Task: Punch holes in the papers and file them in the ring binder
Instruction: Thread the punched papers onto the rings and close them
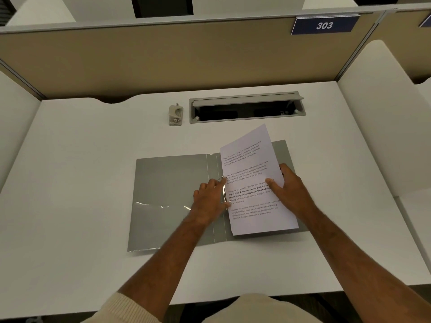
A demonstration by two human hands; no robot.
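Pinching the printed paper (253,180) at its right edge, the right hand (288,190) holds it tilted over the right half of the open ring binder (168,183). Left hand (210,199) fingertips touch the paper's left edge at the binder's rings, fingers loosely bent; whether they grip, I cannot tell. Beyond the binder stands the hole punch (175,114), beside a cable tray (247,107).

Both your arms reach forward from the lower edge, forearms bare. Your left hand (208,198) lies palm down, fingers bent, fingertips pointing up and right. Your right hand (289,185) lies just beside it, thumb pointing left, fingers seemingly curled out of sight.
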